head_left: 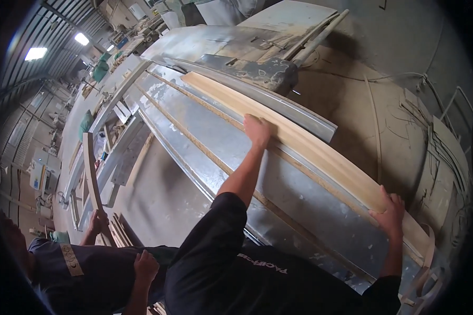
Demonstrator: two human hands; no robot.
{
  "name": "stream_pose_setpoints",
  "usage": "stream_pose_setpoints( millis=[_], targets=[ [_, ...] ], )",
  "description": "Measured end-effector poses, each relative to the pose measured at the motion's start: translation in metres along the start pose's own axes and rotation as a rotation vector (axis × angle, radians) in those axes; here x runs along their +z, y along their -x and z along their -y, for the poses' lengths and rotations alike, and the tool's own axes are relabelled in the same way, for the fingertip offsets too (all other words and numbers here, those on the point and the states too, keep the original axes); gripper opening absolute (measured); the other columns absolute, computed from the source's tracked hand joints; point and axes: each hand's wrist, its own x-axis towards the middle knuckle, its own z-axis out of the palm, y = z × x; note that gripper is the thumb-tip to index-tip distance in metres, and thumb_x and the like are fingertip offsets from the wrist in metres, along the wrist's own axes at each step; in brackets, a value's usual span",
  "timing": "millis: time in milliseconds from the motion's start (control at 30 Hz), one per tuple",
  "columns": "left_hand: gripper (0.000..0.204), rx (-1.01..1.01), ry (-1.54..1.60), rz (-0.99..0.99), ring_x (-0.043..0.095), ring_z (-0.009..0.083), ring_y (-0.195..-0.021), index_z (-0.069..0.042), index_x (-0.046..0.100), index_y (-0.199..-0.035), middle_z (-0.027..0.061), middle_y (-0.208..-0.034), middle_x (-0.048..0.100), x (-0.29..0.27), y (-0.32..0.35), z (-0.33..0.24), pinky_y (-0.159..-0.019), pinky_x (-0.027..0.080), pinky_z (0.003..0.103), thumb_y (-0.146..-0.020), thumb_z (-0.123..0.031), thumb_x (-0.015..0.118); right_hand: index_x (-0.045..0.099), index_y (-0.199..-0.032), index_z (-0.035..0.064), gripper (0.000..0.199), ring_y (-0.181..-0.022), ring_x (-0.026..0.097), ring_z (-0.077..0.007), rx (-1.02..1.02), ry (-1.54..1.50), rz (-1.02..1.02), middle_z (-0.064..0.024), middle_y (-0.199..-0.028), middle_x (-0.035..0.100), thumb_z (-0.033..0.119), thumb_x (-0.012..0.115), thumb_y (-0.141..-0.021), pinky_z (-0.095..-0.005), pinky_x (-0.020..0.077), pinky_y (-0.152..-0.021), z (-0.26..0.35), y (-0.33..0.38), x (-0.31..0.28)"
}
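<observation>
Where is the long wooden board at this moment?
In the head view, the wooden board lies mostly right of centre on the metal table, beside the grey metal rail; the left hand and the right hand are on it.

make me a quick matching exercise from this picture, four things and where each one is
Things
1. left hand
2. right hand
3. wooden board
4. wooden bar

Places
A. lying lengthwise on the metal table
B. in a co-worker's hand
C. at the board's nearer end
D. farther along the board

Pairs: 1-D, 2-C, 3-A, 4-B
</observation>
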Motion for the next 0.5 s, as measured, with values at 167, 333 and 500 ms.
stream_pose_setpoints(
  millis=[167, 333, 500],
  targets=[
    [0.024, 0.170, 0.187, 0.070, 0.051, 0.0438, -0.089, 0.004, 0.044, -0.093, 0.0261, -0.088, 0.052, -0.003, -0.009, 0.023, -0.081, 0.040, 0.051, -0.084, -0.014, 0.057, 0.050, -0.138, 0.0193, 0.086, -0.102, 0.051, -0.0306, 0.081, -0.007, 0.097, -0.0114, -0.103, 0.053, 0.032, 0.080, -0.059, -0.0450, 0.0372, -0.095, 0.018, -0.007, -0.012],
    [0.022, 0.245, 0.066, 0.100, 0.054, 0.0446, -0.086, 0.003, 0.045, -0.096, 0.0258, -0.089, 0.054, -0.026, 0.011, 0.032, -0.078, 0.042, 0.050, -0.087, -0.015, 0.054, 0.046, -0.140, 0.0177, 0.091, -0.109, 0.049, -0.0360, 0.054, 0.095, 0.140, -0.0141, -0.109, 0.053, 0.033, 0.081, -0.058, -0.0475, 0.0361, -0.100, 0.025, 0.038, 0.013],
    [0.024, 0.281, 0.036, 0.011, 0.052, 0.0503, -0.092, 0.006, 0.047, -0.103, 0.0307, -0.095, 0.054, -0.051, 0.033, 0.029, -0.080, 0.042, 0.051, -0.090, -0.014, 0.050, 0.047, -0.139, 0.0152, 0.086, -0.113, 0.048, -0.0356, 0.036, -0.085, 0.238, -0.0154, -0.114, 0.053, 0.028, 0.081, -0.061, -0.0498, 0.0347, -0.103, 0.050, 0.060, -0.007]
  ],
)
